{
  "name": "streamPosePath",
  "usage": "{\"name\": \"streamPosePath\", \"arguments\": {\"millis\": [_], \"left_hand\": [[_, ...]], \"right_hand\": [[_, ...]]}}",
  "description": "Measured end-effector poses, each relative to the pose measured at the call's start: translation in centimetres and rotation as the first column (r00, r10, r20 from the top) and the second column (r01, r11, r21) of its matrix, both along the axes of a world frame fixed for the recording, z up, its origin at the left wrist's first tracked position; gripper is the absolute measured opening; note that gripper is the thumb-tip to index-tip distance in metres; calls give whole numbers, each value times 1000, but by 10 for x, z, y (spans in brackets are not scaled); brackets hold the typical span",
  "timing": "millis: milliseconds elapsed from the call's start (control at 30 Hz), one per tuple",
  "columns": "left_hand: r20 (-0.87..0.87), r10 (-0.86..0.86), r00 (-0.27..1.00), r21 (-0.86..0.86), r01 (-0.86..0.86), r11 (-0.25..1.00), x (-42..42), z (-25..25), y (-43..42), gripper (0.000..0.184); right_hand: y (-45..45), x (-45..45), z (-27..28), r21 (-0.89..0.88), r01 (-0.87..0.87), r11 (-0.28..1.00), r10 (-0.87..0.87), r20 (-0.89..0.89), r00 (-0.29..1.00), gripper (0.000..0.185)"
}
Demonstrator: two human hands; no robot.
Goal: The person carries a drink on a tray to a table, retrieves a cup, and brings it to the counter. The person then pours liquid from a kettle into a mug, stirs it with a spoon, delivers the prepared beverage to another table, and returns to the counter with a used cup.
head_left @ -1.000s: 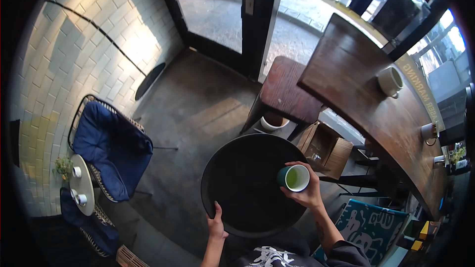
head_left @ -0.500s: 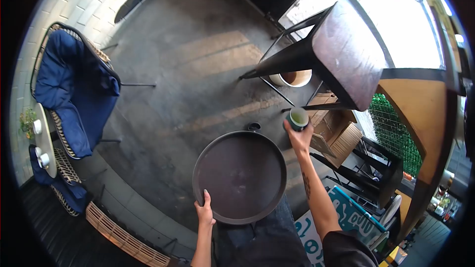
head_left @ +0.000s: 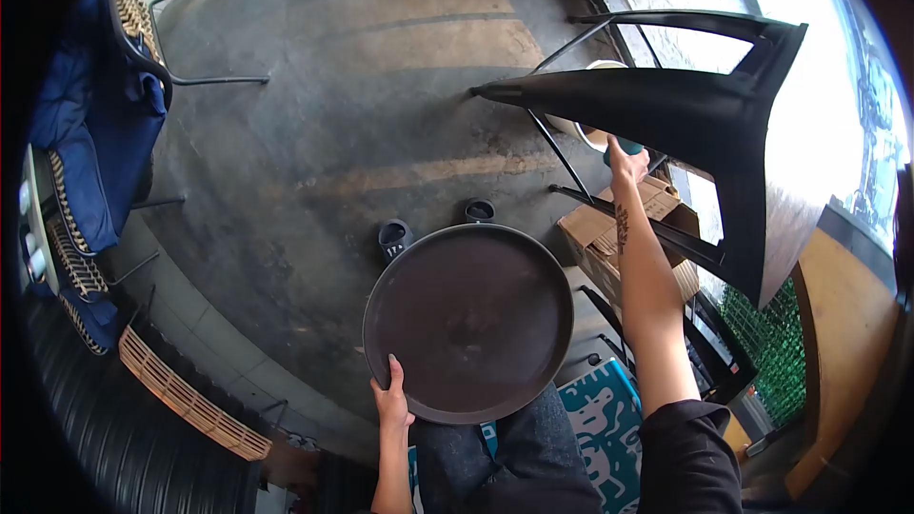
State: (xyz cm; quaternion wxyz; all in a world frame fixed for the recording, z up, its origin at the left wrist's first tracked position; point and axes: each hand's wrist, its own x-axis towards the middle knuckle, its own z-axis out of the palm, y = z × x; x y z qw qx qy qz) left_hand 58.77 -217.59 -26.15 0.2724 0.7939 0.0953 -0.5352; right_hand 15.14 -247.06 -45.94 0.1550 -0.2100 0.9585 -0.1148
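My left hand (head_left: 391,405) grips the near left rim of a round dark brown serving tray (head_left: 468,324), its thumb lying on top. The tray is held at waist height and bears nothing. My right arm reaches forward and to the right, and my right hand (head_left: 628,164) is closed around a green cup (head_left: 625,146), which its fingers partly cover. That cup is at the opening of a white bucket (head_left: 566,124), seen beneath a black metal stool or small table (head_left: 657,105). The leg of that furniture hides part of the bucket.
An open cardboard box (head_left: 590,228) stands below the bucket, by the black furniture's lower bar. Blue-cushioned chairs (head_left: 105,133) line the left side, beside a small table with white cups. My shoes (head_left: 393,236) show past the tray. A teal patterned board (head_left: 605,428) is at lower right.
My right hand has carried the green cup forward and right, to the bucket under the black furniture. The view has shifted forward and down; the tray stays in my left hand.
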Motion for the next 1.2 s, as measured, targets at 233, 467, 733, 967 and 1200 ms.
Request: {"name": "streamPosePath", "arguments": {"millis": [233, 467, 733, 967, 1200], "left_hand": [[14, 59, 998, 2, -59, 998, -11, 5, -3, 70], [-48, 89, 995, 13, -88, 996, -6, 13, 11, 69], [-94, 137, 986, 4, -138, 990, -4, 7, 20, 69], [-168, -87, 982, -207, 51, 977, 26, -5, 10, 72], [-62, -494, 867, -322, 451, 832, 56, 60, -49, 75]], "right_hand": [[-28, -7, 15, 384, -47, 922, 116, -160, 980, 88], [-27, -24, 31, 643, -335, 688, 550, -162, 819, 70], [-4, -10, 34, 131, -57, 990, 94, -295, 951, 87], [77, 74, 120, -670, 40, 741, 163, 237, 958, 55], [204, 169, 320, -731, -117, 673, 489, 321, 811, 56]]}}
